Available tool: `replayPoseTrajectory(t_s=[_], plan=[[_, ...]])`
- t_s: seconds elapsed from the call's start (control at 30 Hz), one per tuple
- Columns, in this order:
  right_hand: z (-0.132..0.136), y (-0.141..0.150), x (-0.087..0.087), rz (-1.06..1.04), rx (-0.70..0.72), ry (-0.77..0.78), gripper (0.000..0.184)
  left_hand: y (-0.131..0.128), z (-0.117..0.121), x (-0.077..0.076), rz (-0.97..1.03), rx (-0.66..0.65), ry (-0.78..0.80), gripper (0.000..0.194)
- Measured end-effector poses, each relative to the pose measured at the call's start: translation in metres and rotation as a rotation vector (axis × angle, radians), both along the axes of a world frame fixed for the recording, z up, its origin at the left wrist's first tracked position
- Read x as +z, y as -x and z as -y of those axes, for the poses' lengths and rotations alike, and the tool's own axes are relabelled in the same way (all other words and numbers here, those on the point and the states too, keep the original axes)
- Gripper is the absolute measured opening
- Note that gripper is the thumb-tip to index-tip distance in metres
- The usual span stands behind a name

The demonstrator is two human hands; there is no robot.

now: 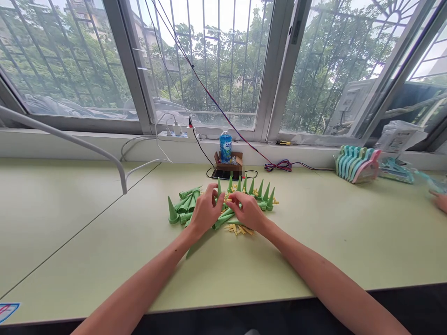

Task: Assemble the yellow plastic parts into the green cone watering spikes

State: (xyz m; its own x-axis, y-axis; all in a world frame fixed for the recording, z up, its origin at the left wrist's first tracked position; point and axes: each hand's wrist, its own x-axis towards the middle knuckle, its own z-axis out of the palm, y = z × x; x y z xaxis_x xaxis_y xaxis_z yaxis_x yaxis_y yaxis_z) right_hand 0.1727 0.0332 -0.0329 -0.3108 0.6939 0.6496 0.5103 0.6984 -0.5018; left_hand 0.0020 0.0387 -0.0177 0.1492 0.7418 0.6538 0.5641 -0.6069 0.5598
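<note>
Both hands meet over a pile of green plastic cone spikes on the table. My left hand (206,208) is closed, its thumb and fingers curled together beside an upright green cone spike (219,187); what it grips is hidden. Close by, my right hand (247,210) pinches a small yellow plastic piece (227,200) at the fingertips. Several green cones (266,191) stand in a row behind the hands, with small yellow pieces among them. More green cones (185,204) lie heaped to the left. Loose yellow pieces (240,229) lie below my right hand.
Behind the pile are a blue bottle (226,148), a small cardboard box (237,159) and a phone (220,175). Bundled cable (278,165) and pastel plastic hangers (356,164) sit to the right. Another person's hand (439,200) shows at the right edge. A white tube (104,151) arches at left.
</note>
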Motion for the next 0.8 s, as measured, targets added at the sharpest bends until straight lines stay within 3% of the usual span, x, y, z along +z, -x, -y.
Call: replayPoseTrajectory(t_s=[0.43,0.8], plan=[[-0.0021,0.0003,0.0003,0.054,-0.037,0.003,0.030,-0.0005,0.0002,0.0004,-0.013,-0.016,-0.014,0.015],[-0.0035,-0.0027,0.0002,0.004,0.049,-0.043,0.013,0.0001,0.0016,0.0036,0.043,-0.010,0.027,0.017]])
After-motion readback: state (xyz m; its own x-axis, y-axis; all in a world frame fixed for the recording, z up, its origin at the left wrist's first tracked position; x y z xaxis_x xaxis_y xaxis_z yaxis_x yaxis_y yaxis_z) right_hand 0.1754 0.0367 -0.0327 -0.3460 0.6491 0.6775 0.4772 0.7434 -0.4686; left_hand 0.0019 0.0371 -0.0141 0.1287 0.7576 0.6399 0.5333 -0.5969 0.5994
